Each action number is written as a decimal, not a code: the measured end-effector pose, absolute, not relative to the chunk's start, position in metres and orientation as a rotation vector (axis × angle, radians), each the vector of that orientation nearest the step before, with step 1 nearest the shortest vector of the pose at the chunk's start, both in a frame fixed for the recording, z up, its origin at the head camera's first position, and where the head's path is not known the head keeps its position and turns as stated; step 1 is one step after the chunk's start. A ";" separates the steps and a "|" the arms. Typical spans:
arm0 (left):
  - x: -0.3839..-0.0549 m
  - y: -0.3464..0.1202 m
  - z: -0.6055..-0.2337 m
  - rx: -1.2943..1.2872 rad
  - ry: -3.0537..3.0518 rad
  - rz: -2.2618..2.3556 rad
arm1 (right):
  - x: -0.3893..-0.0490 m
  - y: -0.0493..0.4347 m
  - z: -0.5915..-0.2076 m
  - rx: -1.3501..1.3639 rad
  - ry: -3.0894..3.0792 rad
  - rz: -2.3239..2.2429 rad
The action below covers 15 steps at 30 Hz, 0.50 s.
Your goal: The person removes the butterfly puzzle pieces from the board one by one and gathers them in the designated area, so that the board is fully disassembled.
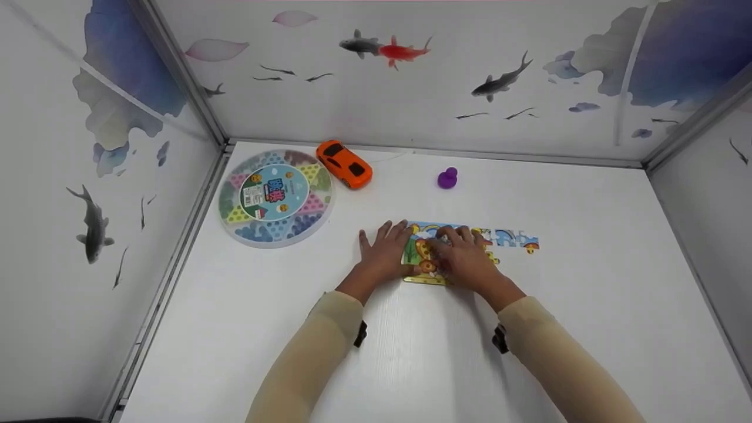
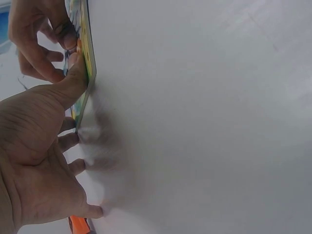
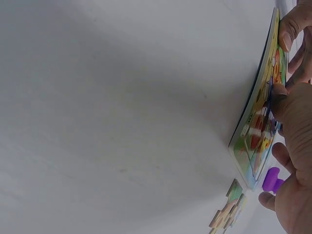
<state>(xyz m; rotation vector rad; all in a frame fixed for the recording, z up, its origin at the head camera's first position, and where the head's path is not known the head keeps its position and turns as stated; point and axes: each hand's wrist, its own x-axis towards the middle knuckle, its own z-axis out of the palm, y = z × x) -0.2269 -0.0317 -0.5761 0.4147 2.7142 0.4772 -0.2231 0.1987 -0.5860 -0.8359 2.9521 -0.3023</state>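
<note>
A jigsaw puzzle board (image 1: 416, 281) with a bright cartoon picture lies on the white table under both hands. My left hand (image 1: 383, 256) rests at its left edge, fingers spread and thumb on the picture. Over the middle of the board is my right hand (image 1: 470, 263), its thumb touching the surface in the right wrist view; whether it pinches a piece is hidden. Several loose puzzle pieces (image 1: 504, 237) lie just right of the board, some joined in a row. The right wrist view also shows loose pieces (image 3: 228, 210) beyond the board's corner.
A round, clear-lidded board game box (image 1: 276, 235) lies at the back left. Beside it is an orange toy car (image 1: 345, 164). A small purple duck-like toy (image 1: 447, 178) stands behind the puzzle. Printed wall panels (image 1: 411, 111) border the table at the back and sides.
</note>
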 end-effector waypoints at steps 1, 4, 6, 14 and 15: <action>-0.227 -0.032 -0.576 0.415 2.715 0.477 | -0.223 0.199 -0.586 -0.838 2.952 -0.297; -0.227 -0.032 -0.576 0.416 2.713 0.480 | -0.223 0.198 -0.584 -0.852 2.961 -0.273; -0.228 -0.032 -0.580 0.420 2.717 0.496 | -0.223 0.197 -0.583 -0.854 2.966 -0.258; -0.230 -0.031 -0.580 0.411 2.711 0.481 | -0.220 0.193 -0.581 -0.860 2.992 -0.268; -0.230 -0.031 -0.580 0.412 2.713 0.478 | -0.220 0.193 -0.581 -0.859 2.992 -0.276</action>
